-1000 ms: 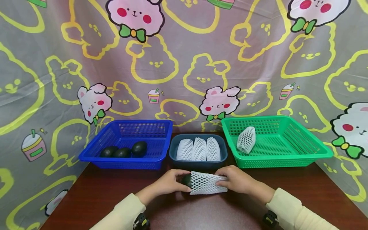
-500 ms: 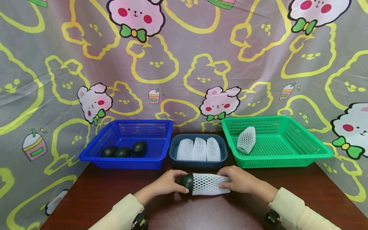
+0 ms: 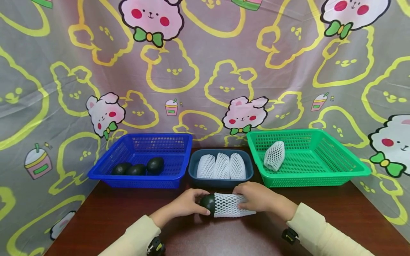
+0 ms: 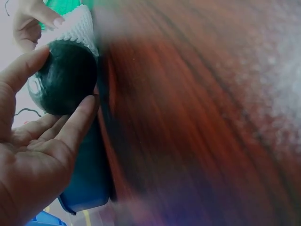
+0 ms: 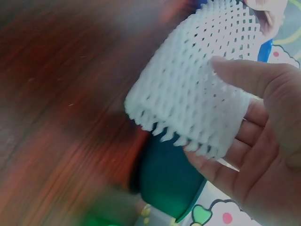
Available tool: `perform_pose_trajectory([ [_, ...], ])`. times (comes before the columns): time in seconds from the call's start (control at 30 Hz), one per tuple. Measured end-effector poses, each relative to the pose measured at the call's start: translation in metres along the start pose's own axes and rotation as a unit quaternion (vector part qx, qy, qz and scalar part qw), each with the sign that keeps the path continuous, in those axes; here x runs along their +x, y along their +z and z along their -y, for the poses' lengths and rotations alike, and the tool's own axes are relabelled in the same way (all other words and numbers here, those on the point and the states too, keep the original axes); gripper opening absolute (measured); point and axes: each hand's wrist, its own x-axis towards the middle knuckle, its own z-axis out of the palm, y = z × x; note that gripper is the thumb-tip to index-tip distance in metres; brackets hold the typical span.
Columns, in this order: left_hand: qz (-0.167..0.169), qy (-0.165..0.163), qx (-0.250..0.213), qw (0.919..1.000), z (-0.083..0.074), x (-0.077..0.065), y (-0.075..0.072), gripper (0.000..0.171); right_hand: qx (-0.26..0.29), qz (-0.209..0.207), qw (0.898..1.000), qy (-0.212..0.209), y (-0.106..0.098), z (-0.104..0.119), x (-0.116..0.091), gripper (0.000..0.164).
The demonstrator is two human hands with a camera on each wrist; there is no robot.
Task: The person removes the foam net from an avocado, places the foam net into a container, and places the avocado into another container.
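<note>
A dark avocado (image 3: 208,203) sticks out of the left end of a white foam net sleeve (image 3: 231,205), held just above the brown table near its middle. My left hand (image 3: 189,203) grips the bare end of the avocado (image 4: 61,82) with thumb and fingers. My right hand (image 3: 256,197) holds the sleeve (image 5: 197,103) around its middle, thumb on top and fingers below. The sleeve's right end hangs empty.
A blue basket (image 3: 179,140) at back left holds three avocados (image 3: 137,168). A dark tray (image 3: 192,172) in the middle holds three empty net sleeves (image 3: 221,165). A green basket (image 3: 352,167) at back right holds one netted item (image 3: 274,155). A patterned cloth hangs behind and at both sides.
My right hand slid left along the sleeve, from its right end to its middle. The avocado and my left hand barely moved.
</note>
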Motion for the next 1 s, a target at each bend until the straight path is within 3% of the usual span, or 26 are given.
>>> perform_pose_trajectory([
  [0.27,0.0,0.002,0.012,0.9999,-0.002,-0.001,0.0,0.055,-0.016,0.005,1.0,0.005,0.001,0.002,0.002,0.008],
  [0.7,-0.005,0.0,-0.026,0.9997,-0.008,-0.013,-0.015,0.054,0.001,-0.035,0.999,0.009,-0.009,-0.003,-0.015,0.01],
  [1.0,-0.017,-0.011,-0.018,0.9996,-0.003,-0.02,-0.026,0.058,-0.009,-0.061,0.998,0.028,-0.025,0.0,-0.024,0.021],
])
